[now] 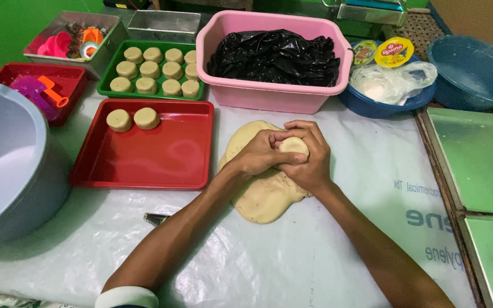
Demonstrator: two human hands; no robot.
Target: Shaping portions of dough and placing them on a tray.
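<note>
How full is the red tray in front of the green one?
Nearly empty: the red tray holds only two round dough pieces in its far left corner, while the green tray is almost filled with them.

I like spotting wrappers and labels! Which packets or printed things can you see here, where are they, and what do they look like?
Round lid: yellow with a red patch, in the blue bowl, far right.
Smaller lid: greenish-yellow, beside it.
Clear plastic bag: crumpled, same bowl.
Table sheet: white plastic, blue lettering at right.
</note>
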